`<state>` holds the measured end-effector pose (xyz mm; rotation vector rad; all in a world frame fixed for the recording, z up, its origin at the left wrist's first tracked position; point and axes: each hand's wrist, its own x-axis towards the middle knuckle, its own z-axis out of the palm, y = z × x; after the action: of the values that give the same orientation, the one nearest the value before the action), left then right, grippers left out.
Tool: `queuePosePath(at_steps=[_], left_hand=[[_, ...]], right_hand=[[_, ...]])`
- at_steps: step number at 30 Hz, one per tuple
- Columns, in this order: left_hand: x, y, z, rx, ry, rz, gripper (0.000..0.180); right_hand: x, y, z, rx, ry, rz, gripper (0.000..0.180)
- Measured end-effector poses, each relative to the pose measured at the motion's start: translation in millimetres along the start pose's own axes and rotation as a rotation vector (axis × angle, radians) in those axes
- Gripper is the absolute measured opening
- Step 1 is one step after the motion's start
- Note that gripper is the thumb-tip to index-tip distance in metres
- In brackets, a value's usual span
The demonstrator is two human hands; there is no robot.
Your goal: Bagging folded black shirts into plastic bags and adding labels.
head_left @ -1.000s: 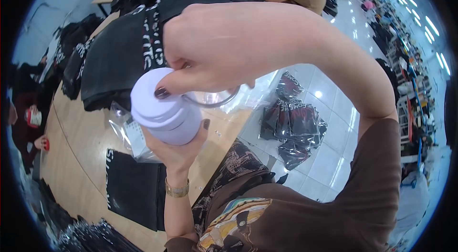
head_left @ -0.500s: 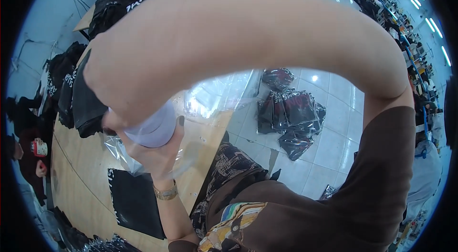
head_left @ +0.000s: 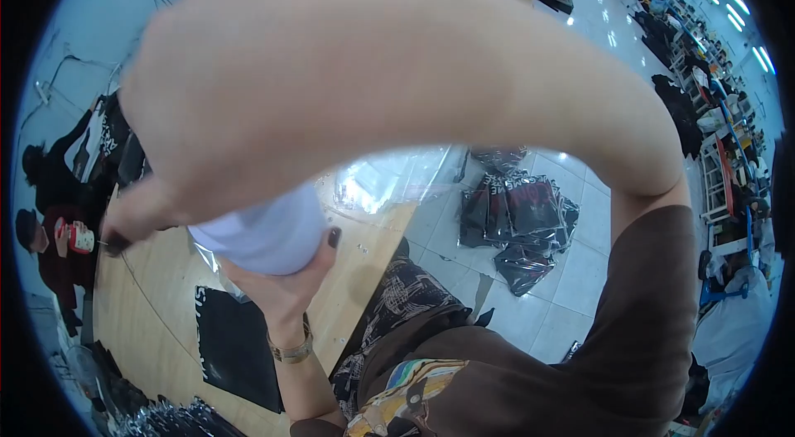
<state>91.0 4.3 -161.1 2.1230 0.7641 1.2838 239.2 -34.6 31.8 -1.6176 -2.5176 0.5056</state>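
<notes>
My left hand (head_left: 277, 288), with a gold-coloured watch on its wrist, is closed round a smooth, pale lavender, round thing (head_left: 269, 242) above the table; its upper part is hidden, so I cannot tell its kind. My right arm arches across the upper picture, close and blurred. My right hand (head_left: 166, 197) bends down to the left of the lavender thing, apart from it at the visible fingertip. Most of its fingers are hidden. Clear plastic (head_left: 219, 267) shows beside my left hand. A flat black packed garment (head_left: 238, 346) with white print lies on the wooden table (head_left: 153, 304).
Clear plastic bags (head_left: 389, 180) lie at the table's right edge. Several black bagged garments (head_left: 522, 218) lie on the tiled floor. More plastic packets (head_left: 182, 416) are piled at the lower left. A person (head_left: 62, 242) stands beyond the left edge; another works at the top.
My right hand has moved left, away from the lavender thing, which now shows more of its surface. My left hand keeps its hold. The view has shifted slightly.
</notes>
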Motion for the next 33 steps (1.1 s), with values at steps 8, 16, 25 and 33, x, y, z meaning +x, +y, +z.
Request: queuePosePath(at_steps=[8, 16, 25, 33], left_hand=[[-14, -5, -18, -0.308, -0.166, -0.142, 0.069], [-23, -23, -20, -0.43, -0.333, -0.399, 0.056], [-22, -36, 8, -0.036, -0.643, 0.164, 0.043], [-29, -13, 56, -0.27, -0.857, -0.096, 0.041]], right_hand=[[-1, 11, 25, 0.302, 0.041, -0.256, 0.052], [-1, 33, 93, 0.35, 0.598, -0.215, 0.05], [-43, 62, 86, 0.791, 0.439, -0.631, 0.086], [-32, 73, 123, 1.088, 0.401, -0.825, 0.121]])
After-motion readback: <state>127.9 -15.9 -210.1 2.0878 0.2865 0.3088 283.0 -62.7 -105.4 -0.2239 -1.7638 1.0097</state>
